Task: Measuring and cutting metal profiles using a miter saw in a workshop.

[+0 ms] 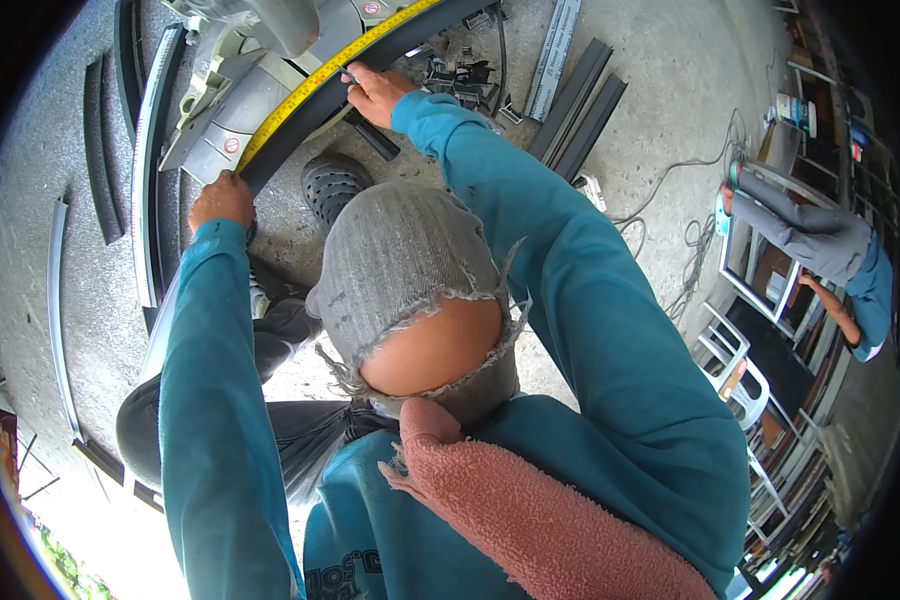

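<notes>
Left hand [222, 200] is covering the near end of the yellow tape measure [300, 95], while the tape, the dark bar [310, 112] and the grey machine [290, 22] are all running out past the top edge. Something at the right hand's [375, 95] fingertips is showing too small to tell, and the grey knit cap [400, 250] is blocking the leg above the dark clog [335, 185]. Far right, a co-worker's [820, 240] upper end is fading into the black rim.

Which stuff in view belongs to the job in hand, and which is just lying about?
In hand:
- yellow measuring tape
- dark metal bar alongside it
- silver machine base

Apparently lying about:
- loose dark profiles
- short black bar
- small black parts
</notes>
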`<action>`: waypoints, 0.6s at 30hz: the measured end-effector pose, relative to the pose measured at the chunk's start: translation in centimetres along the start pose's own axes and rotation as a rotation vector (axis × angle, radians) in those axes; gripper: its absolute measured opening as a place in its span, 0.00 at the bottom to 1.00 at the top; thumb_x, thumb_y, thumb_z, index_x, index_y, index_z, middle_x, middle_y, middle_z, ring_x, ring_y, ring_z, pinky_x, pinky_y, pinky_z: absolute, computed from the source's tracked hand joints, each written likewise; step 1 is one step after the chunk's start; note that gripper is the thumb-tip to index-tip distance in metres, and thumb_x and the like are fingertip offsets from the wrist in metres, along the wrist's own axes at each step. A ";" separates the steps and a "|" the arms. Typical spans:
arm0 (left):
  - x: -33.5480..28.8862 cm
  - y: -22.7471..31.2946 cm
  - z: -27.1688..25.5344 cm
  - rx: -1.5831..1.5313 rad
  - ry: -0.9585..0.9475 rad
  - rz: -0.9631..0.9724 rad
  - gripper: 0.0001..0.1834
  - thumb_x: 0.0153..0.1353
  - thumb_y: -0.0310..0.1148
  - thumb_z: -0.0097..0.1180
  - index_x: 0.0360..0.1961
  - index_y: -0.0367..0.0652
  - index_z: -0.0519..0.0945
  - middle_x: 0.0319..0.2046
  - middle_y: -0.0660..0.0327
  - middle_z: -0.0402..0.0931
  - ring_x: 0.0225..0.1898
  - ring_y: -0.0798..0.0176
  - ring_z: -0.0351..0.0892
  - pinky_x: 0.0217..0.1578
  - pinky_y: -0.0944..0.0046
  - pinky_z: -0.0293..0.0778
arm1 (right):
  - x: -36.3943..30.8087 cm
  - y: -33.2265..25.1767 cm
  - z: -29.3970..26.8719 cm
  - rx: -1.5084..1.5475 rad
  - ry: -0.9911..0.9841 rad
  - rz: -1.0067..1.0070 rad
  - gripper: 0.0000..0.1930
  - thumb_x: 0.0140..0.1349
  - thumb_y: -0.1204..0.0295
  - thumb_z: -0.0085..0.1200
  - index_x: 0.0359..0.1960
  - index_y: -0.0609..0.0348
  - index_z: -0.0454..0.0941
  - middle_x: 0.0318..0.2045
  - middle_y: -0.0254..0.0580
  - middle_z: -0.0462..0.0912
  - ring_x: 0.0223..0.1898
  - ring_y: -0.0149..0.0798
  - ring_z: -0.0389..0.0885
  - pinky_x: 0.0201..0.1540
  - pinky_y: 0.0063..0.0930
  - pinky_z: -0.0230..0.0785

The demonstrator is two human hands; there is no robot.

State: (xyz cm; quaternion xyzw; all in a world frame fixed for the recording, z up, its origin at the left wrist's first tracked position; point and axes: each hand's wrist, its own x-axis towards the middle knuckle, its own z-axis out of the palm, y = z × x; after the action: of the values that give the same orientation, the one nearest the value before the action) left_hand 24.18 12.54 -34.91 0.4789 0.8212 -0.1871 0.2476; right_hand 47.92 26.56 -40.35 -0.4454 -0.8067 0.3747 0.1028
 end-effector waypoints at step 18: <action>0.2 -0.6 0.4 -0.016 -0.008 -0.008 0.20 0.64 0.44 0.35 0.46 0.47 0.75 0.40 0.47 0.79 0.43 0.44 0.78 0.46 0.48 0.73 | -0.1 -0.9 0.4 0.014 -0.047 0.031 0.18 0.62 0.63 0.44 0.51 0.54 0.65 0.40 0.57 0.78 0.40 0.60 0.75 0.42 0.46 0.68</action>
State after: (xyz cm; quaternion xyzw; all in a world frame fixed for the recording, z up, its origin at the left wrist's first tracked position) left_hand 23.63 12.18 -35.34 0.4727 0.8236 -0.1837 0.2540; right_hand 47.20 26.00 -40.03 -0.4483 -0.7991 0.3923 0.0812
